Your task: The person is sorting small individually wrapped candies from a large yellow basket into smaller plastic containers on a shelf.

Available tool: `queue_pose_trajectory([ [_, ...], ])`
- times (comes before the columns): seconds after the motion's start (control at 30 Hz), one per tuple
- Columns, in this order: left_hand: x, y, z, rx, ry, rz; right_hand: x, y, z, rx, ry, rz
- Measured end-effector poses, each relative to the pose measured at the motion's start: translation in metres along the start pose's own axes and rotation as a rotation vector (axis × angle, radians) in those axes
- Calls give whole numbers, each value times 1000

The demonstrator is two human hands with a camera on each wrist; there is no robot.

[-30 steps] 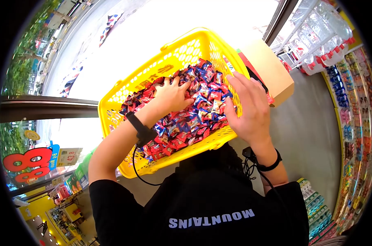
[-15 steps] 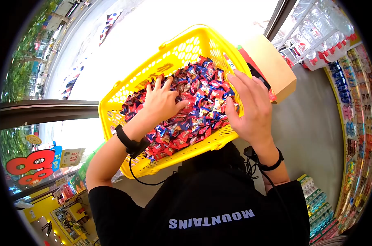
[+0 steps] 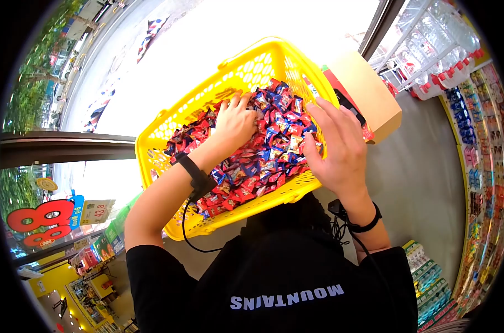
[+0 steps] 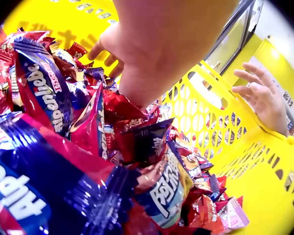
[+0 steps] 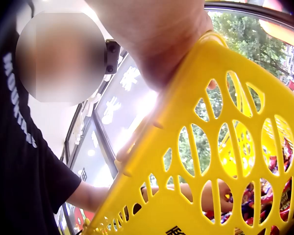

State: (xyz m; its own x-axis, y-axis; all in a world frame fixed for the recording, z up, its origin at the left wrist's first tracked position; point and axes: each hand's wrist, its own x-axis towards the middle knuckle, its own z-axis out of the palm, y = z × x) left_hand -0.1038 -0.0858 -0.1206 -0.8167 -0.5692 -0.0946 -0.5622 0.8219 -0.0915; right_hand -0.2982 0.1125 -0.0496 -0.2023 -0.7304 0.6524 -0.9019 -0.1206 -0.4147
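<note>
A yellow plastic basket point(image 3: 188, 230) with cut-out walls holds a deep heap of small wrapped candies point(image 3: 274, 150) in red and blue wrappers. My left hand point(image 3: 235, 126) rests on the heap near the far wall, fingers spread and their tips among the candies. In the left wrist view, large candy wrappers point(image 4: 44, 93) lie close below that hand. At the basket's right rim is my right hand point(image 3: 340, 150), its fingers extended along the rim and the thumb apart. The left wrist view shows this right hand point(image 4: 267, 98) loosely bent beside the rim.
A cardboard box point(image 3: 368, 97) stands beyond the basket's right side. Shelves of packaged goods point(image 3: 479, 177) line the far right, with bottled water packs point(image 3: 443, 72) above them. A red and blue price sign point(image 3: 41, 216) hangs at the left. Thin cables point(image 3: 193, 236) run from both wrist cameras.
My left hand shifted left over the heap, then came back right, its fingers now lower among the candies. My right hand stays at the rim with little movement.
</note>
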Motion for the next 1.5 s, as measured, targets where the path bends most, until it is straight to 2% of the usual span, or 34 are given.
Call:
queue_pose_trajectory([
  [0.17,2,-2,3,-10,-28,-2,-1,0,0,17,-1,1],
  [0.23,-5,4,-30,-91,-76,3,-2,1,0,24,-12,-3],
  [0.33,-22,9,-61,-210,-45,27,-3,1,0,26,-30,-12],
  [0.5,-53,17,-99,-279,127,66,-4,1,0,50,-88,-30],
  [0.6,-72,33,-118,-419,152,88,-1,-2,-4,96,-148,-102],
  [0.77,-100,57,-131,-468,137,66,4,-18,-9,280,-251,-243],
  [0.87,-116,60,-132,-575,89,3,-5,-30,3,322,-257,-343],
  [1.0,-142,56,-130,-729,38,-78,-9,-45,10,394,-245,-370],
  [1.17,-169,37,-110,-778,93,-25,-15,-73,20,355,-227,-379],
  [1.3,-193,22,-102,-747,166,-51,-19,-103,31,293,-232,-344],
  [1.4,-214,4,-92,-733,249,-6,-21,-128,43,302,-263,-400],
  [1.5,-233,-9,-93,-578,309,23,-20,-147,59,301,-284,-438],
])
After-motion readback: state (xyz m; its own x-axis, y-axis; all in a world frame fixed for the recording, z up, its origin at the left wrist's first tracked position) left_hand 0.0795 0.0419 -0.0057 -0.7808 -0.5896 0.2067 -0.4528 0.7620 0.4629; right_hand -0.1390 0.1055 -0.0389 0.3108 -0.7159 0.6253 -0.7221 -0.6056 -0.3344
